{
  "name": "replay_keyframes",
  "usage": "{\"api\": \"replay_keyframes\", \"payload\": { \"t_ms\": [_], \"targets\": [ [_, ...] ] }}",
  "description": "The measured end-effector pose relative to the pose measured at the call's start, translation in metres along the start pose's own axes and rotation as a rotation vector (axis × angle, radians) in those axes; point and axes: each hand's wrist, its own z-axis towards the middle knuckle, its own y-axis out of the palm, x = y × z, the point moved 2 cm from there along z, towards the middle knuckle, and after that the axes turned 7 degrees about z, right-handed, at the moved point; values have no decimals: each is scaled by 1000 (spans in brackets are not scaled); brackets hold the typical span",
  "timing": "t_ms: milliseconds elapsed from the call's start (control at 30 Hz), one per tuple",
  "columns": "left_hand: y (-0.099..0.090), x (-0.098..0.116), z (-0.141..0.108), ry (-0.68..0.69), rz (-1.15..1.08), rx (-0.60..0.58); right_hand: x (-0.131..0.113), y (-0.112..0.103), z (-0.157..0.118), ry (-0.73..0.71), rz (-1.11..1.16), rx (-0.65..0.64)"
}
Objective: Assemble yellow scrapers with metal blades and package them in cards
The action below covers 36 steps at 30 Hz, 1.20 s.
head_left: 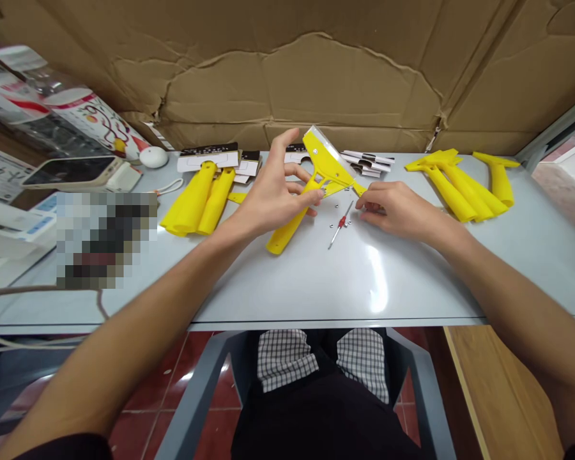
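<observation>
Here's the left hand [282, 185], thumb and fingers around the yellow scraper [326, 160], propping it above the middle of the bench [316, 287], handle slanting down toward the wearer, blade edge up and away. And the right hand [388, 207], curled narrow, fingertips bunched right by the lower right corner of the scraper's head; whether anything is pinched in there, I can't tell. Just below the head lies the red-collared screwdriver [342, 222], nobody gripping it, with small metal pieces [337, 206] scattered around. Out to the left, 2 yellow handles [186, 198] lie side by side; over on the right, more yellow parts [460, 188], and packets [368, 163] behind the scraper. My read: this is the lining-up stage, the head being steadied and its parts brought together, with nothing being tightened. The move from here calls for a firm left hold and light, precise right fingertips, since a nudge could scatter those little pieces.
</observation>
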Motion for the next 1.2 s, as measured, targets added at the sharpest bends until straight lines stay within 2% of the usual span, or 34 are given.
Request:
{"api": "replay_keyframes", "payload": {
  "t_ms": [167, 300, 433, 567, 700, 867, 1100, 1200],
  "targets": [
    [3, 1, -5, 21, 93, 1, -6, 11, 0, -37, -82, -19],
    [10, 0, -5, 153, 308, -5, -6, 15, 1, -14, -78, -31],
    [17, 4, -9, 267, 481, 73, -6, 15, 1, -53, -148, 37],
    [21, 11, -16, 300, 515, 60, -8, 12, 2, -76, -177, 185],
    [21, 10, -17, 338, 540, 62, -10, 5, 2, -57, -45, 292],
    [21, 6, -14, 346, 550, 35, -10, 2, 2, -61, 108, 298],
    [19, 9, -13, 349, 470, 70, -10, -1, 3, -91, 105, 318],
    [15, 8, -9, 306, 475, 68, -7, -4, 1, -40, 60, 269]
  ]
}}
